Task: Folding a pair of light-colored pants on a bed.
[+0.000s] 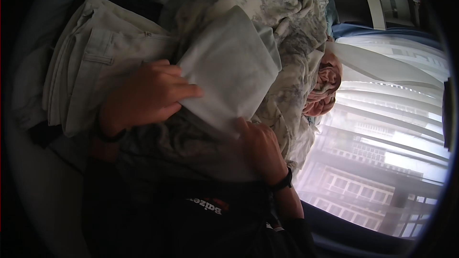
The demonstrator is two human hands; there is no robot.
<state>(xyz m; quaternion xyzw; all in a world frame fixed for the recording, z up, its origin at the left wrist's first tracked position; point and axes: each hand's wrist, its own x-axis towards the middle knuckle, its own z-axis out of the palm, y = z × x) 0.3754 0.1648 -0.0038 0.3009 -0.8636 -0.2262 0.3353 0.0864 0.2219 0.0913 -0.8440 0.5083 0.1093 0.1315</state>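
Observation:
A pale grey cloth [229, 62], smooth and folded into a rough square, is held up in front of me; I cannot tell what kind of item it is. My left hand [148, 93] pinches its left edge, thumb and fingers closed on the fabric. At the cloth's lower corner, my right hand [260, 148] is closed on it too. Folded light-coloured trousers [119, 50] lie in a stack just left of my left hand, with a belt loop and waistband showing. Dark bands circle both my wrists.
Beyond the cloth a rumpled patterned duvet [291, 33] spreads over the bed. A bunched pink cloth [327, 86] lies at its right side. Sheer white curtains [373, 129] hang before a bright window at the right. Dark fabric [126, 2] lies behind the trousers.

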